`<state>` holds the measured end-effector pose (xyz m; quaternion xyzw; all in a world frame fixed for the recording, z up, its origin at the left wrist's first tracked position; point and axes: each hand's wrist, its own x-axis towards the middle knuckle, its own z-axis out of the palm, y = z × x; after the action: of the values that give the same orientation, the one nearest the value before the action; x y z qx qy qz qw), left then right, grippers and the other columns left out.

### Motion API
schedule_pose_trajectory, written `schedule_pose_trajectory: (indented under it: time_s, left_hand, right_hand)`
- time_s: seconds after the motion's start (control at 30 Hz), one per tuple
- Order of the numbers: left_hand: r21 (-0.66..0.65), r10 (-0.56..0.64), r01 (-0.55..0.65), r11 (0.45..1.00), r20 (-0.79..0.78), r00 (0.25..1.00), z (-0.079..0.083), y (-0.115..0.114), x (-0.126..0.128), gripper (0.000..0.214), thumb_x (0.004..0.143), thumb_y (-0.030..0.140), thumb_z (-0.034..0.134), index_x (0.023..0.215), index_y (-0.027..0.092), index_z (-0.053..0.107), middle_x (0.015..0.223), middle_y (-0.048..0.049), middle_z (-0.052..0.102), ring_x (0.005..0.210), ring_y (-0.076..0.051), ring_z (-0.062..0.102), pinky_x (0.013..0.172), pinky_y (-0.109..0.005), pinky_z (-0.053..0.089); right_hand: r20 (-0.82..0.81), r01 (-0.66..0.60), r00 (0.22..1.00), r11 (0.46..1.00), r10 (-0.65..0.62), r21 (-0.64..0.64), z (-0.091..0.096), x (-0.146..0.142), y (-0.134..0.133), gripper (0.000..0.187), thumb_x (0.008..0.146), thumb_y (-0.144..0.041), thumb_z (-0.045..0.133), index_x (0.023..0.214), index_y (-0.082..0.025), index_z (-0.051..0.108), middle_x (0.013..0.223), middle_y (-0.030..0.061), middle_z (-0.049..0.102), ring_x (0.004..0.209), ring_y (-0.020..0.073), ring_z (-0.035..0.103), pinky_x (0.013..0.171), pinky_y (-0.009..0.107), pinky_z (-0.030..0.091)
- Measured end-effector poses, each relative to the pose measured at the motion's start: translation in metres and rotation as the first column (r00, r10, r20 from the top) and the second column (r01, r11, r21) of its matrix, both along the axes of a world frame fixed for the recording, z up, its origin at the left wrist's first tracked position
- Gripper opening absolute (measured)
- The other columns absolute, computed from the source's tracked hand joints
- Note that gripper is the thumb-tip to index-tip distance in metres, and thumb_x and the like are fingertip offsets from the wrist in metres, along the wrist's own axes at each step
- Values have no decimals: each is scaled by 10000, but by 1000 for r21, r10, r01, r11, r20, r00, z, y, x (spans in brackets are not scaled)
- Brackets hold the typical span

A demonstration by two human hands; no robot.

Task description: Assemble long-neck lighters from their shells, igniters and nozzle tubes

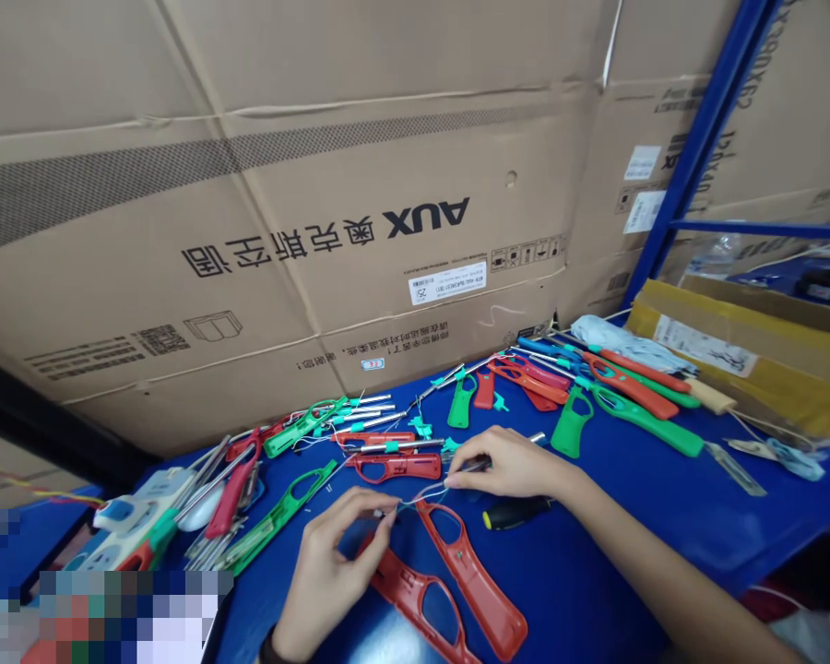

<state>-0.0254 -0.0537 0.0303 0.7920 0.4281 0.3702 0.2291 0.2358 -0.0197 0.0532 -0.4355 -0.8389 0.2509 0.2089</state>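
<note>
Left hand (332,563) is pinching a wire (420,499); right hand (504,466) is also clamping it, above a red handle (467,572).

Left hand (332,572) and right hand (508,464) pinch, close together.
</note>
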Motion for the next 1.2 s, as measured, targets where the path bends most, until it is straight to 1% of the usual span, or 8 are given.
schedule_pose_trajectory:
  time_s: [0.2, 0.37, 0.47, 0.63, 0.7, 0.8, 1.0, 1.2]
  left_hand:
    - [-101, -108, 92, 991, -172, 979, -3, 2, -1, 170, 798, 154, 506, 880, 222, 638, 820, -29, 658, 735, -175, 621, 676, -277, 494]
    - [188, 83, -27, 982, -296, 952, 0, 5, -6, 48, 756, 206, 573, 784, 227, 605, 844, -32, 640, 833, -233, 584, 813, -388, 422]
    - [280, 144, -64, 958, -276, 950, 3, 6, 3, 119, 806, 295, 596, 910, 236, 597, 958, -47, 645, 952, -259, 567, 880, -423, 384]
    - [215, -73, 160, 963, -365, 928, 5, 13, 30, 511, 781, 338, 658, 1250, 243, 477, 1199, -73, 624, 1105, -272, 560, 1054, -493, 258]
    - [193, -110, 191, 962, -365, 924, 2, 15, 35, 512, 798, 316, 639, 1273, 242, 462, 1155, -74, 650, 1062, -263, 594, 1025, -472, 324]
    - [129, -102, 143, 981, -285, 953, -4, 17, 34, 461, 850, 306, 583, 1287, 254, 444, 963, -29, 685, 876, -206, 651, 814, -329, 488]
    - [92, -99, 126, 988, -255, 962, -9, 17, 29, 320, 891, 368, 549, 1179, 231, 524, 756, 27, 626, 660, -144, 612, 644, -228, 470]
    - [115, -148, 173, 978, -193, 970, -8, 17, 28, 218, 893, 340, 568, 1080, 243, 625, 923, -10, 690, 772, -151, 631, 712, -226, 461]
  right_hand:
    - [64, -41, 997, 998, 38, 45, -9, -9, -2, 192, 844, -425, 611, 838, -268, 722, 771, -18, 732, 683, 165, 659, 563, 235, 383]
    - [86, -28, 996, 996, 20, 88, -12, -12, -2, 169, 856, -382, 604, 860, -248, 708, 781, 1, 730, 716, 182, 664, 602, 248, 402]
    - [59, -34, 998, 994, 28, 103, -11, -14, -4, 159, 868, -361, 594, 867, -238, 695, 758, 1, 727, 710, 178, 664, 605, 241, 406]
    - [-88, 1, 996, 997, 6, 83, -10, -16, -4, 172, 886, -356, 566, 884, -222, 674, 747, -5, 723, 704, 161, 667, 629, 229, 427]
    - [-135, 31, 991, 997, -20, 75, -11, -16, -4, 177, 891, -354, 552, 875, -221, 668, 744, -7, 723, 701, 158, 666, 629, 228, 431]
    - [-179, 60, 983, 996, -47, 66, -12, -17, -2, 194, 893, -358, 544, 837, -216, 664, 742, -6, 723, 695, 154, 663, 627, 226, 432]
    - [-233, 42, 972, 998, -31, 43, -11, -16, -1, 206, 893, -360, 542, 836, -202, 662, 734, -1, 720, 693, 151, 660, 634, 227, 435]
    - [-233, -42, 971, 999, 45, 15, -10, -13, 1, 229, 886, -360, 549, 831, -176, 673, 717, 15, 718, 675, 149, 647, 614, 227, 423]
